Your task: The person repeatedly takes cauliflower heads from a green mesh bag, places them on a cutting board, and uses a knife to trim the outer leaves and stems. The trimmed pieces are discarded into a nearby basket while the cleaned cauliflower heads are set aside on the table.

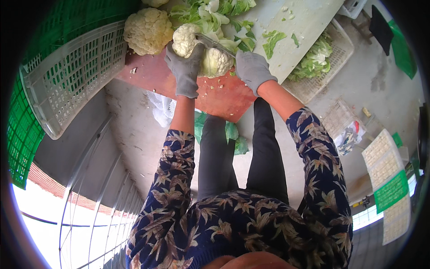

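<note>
My gloved left hand [185,69] grips a pale cauliflower piece [184,39]. A second cauliflower piece [217,63] lies just right of it, close by my thumb. In my gloved right hand [253,67] is a knife, its handle hidden in the fist. The knife's metal blade [215,44] runs left between the two pieces; whether they are fully separated I cannot tell. A large whole cauliflower [147,31] sits left of my left hand. Cut green leaves [205,15] lie beyond the blade. All this rests on a worktable with a red board [221,95] at its near edge.
A white plastic crate [80,74] stands tilted at left, against green crates [20,134]. Trimmed leaves [314,59] fill part of a white crate [336,72] right of the table. Green mesh bags [241,145] and white netting [161,109] lie below. Stacked crates [391,191] stand far right.
</note>
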### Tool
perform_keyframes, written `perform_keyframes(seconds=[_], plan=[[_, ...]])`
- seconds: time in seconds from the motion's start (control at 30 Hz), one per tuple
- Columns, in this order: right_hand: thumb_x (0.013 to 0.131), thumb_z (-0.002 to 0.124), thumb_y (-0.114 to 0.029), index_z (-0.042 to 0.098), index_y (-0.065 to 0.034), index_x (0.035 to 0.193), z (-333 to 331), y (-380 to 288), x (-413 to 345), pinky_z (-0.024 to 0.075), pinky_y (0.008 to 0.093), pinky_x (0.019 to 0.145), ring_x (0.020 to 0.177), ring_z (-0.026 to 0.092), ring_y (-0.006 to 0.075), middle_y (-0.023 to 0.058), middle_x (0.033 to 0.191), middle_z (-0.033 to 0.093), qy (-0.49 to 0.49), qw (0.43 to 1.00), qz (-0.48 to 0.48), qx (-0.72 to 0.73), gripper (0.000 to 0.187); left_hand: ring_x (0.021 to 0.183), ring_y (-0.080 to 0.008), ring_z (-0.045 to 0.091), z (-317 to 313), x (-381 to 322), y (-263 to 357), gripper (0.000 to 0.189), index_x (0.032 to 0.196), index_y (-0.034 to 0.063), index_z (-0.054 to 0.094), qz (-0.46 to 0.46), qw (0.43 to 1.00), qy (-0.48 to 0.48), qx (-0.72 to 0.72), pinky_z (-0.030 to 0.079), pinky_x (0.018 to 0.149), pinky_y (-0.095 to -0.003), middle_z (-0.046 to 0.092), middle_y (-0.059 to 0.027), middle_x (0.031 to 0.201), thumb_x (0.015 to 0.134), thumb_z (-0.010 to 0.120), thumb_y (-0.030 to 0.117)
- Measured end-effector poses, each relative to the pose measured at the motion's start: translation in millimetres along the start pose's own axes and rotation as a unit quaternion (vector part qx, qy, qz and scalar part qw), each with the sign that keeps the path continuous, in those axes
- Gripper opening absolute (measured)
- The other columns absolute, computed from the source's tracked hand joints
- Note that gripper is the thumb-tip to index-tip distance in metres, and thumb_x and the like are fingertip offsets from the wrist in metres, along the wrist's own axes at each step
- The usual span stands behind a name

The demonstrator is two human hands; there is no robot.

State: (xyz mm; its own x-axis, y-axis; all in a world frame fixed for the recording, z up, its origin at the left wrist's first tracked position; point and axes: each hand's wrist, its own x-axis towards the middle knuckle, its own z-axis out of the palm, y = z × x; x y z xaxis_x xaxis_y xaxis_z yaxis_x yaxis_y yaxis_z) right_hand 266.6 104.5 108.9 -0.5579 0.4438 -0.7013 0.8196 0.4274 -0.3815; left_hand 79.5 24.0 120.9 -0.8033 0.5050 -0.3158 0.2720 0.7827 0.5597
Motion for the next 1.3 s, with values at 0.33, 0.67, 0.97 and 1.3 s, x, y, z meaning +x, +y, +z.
perform_keyframes(seconds=[0.33,0.67,0.97,1.3], plan=[[0.096,0.054,-0.026,0.068,-0.0046,0.104,-54.7,45.6,23.9,0.0570,0.0480,0.082,0.095,0.072,0.0369,0.0218,0.099,0.074,0.022,0.986,-0.124,-0.106,0.026,0.136,-0.0410,0.043,-0.5,0.4,-7.5,0.105,0.149,0.0016,0.040,0.078,0.997,0.000,0.004,0.039,0.114,-0.0455,0.045,-0.0256,0.143,0.068,0.092,0.044],[0.097,0.055,-0.032,0.070,-0.0068,0.098,-86.8,84.5,-0.2,0.0557,0.0501,0.078,0.086,0.071,0.0389,0.0212,0.090,0.073,0.140,0.987,0.051,0.063,0.029,0.134,-0.0384,0.043,6.5,-8.2,-24.0,0.106,0.147,-0.0027,0.039,-0.013,0.991,0.018,-0.132,0.038,0.115,-0.0462,0.043,-0.0228,0.140,0.065,0.092,0.039],[0.099,0.054,-0.028,0.066,-0.0082,0.106,-33.3,42.5,-17.5,0.0544,0.0510,0.079,0.091,0.071,0.0383,0.0185,0.092,0.073,0.095,0.989,-0.111,0.029,0.024,0.130,-0.0388,0.046,9.6,-10.8,-37.1,0.100,0.142,-0.0041,0.044,0.034,0.990,0.012,-0.135,0.040,0.111,-0.0465,0.046,-0.0229,0.137,0.065,0.091,0.038],[0.097,0.053,-0.026,0.071,-0.0044,0.106,-47.3,29.1,19.7,0.0555,0.0475,0.086,0.102,0.072,0.0356,0.0198,0.105,0.074,-0.014,0.999,-0.039,0.024,0.030,0.115,-0.0242,0.060,7.5,9.0,-31.3,0.081,0.135,-0.0067,0.046,0.099,0.993,0.039,-0.055,0.051,0.097,-0.0378,0.057,-0.0185,0.128,0.073,0.092,0.020]])
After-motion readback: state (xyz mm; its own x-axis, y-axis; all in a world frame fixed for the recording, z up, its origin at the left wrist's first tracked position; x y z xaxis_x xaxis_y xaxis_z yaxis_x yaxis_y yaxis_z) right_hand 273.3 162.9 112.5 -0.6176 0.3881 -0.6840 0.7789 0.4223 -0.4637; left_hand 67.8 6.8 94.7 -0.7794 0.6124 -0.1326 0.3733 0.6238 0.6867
